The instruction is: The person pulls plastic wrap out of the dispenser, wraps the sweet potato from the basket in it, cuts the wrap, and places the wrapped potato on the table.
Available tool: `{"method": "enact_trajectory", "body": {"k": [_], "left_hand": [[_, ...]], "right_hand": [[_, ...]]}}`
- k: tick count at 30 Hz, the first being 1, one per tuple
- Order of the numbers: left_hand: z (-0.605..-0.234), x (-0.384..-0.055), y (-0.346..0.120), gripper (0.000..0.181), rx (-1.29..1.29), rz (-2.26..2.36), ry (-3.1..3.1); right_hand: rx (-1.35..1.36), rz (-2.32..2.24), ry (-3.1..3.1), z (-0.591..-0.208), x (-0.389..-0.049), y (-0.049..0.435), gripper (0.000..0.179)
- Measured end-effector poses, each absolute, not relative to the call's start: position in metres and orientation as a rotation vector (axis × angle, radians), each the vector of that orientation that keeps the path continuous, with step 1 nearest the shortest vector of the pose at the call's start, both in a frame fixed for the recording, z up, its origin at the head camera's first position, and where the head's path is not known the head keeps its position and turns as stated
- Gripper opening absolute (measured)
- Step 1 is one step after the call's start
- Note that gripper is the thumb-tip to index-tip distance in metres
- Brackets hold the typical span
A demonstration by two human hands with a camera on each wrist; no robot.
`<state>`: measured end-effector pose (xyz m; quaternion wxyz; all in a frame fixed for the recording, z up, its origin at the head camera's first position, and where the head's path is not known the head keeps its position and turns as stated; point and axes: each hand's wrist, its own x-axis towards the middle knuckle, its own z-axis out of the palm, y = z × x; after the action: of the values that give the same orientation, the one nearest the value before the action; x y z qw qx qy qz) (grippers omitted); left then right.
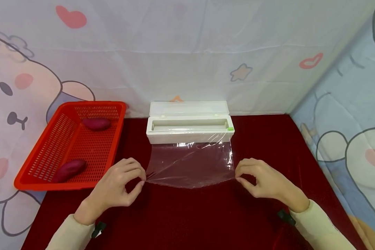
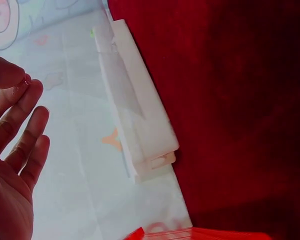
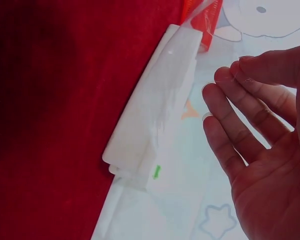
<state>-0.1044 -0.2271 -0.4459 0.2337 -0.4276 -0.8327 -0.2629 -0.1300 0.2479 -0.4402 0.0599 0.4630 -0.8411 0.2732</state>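
A sheet of clear cling film (image 1: 190, 166) stretches toward me from a white dispenser box (image 1: 190, 138), whose lid (image 1: 189, 108) stands raised at the back. My left hand (image 1: 120, 184) pinches the film's near left corner between thumb and index finger. At the near right corner, my right hand (image 1: 264, 178) pinches the film the same way. Between the two hands the free edge sags slightly. A small green slider (image 1: 230, 128) sits at the right end of the box's front rail. In the left wrist view the other fingers (image 2: 32, 130) are spread loosely.
To the left stands a red plastic basket (image 1: 120, 139) with two purple sweet potatoes (image 1: 97, 123) inside, close to my left hand. Dark red cloth (image 1: 187, 222) covers the table. A printed curtain (image 1: 187, 69) hangs right behind the box.
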Motion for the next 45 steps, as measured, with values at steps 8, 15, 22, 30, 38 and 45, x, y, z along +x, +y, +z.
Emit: {"method": "enact_trajectory", "body": {"k": [8, 15, 22, 30, 38, 45], "left_hand": [[-0.459, -0.099, -0.229, 0.015, -1.178, -0.731, -2.319], [-0.469, -0.096, -0.230, 0.015, -1.191, -0.727, -2.319], [-0.478, -0.092, -0.228, 0.017, -1.204, -0.742, -2.329], [-0.487, -0.088, -0.227, 0.018, -1.201, -0.746, -2.342], [-0.493, -0.084, -0.226, 0.015, -1.205, -0.705, -2.385], [-0.501, -0.081, -0.226, 0.013, -1.203, -0.658, -2.421]], "right_hand": [[1.419, 0.847, -2.609, -0.454, -0.126, 0.248, 0.023], [1.430, 0.813, -2.650, -0.463, -0.123, 0.250, 0.018], [1.443, 0.802, -2.705, -0.469, -0.120, 0.253, 0.016], [1.430, 0.803, -2.746, -0.476, -0.117, 0.254, 0.015], [1.425, 0.826, -2.776, -0.484, -0.114, 0.254, 0.016], [1.423, 0.839, -2.812, -0.490, -0.112, 0.254, 0.015]]}}
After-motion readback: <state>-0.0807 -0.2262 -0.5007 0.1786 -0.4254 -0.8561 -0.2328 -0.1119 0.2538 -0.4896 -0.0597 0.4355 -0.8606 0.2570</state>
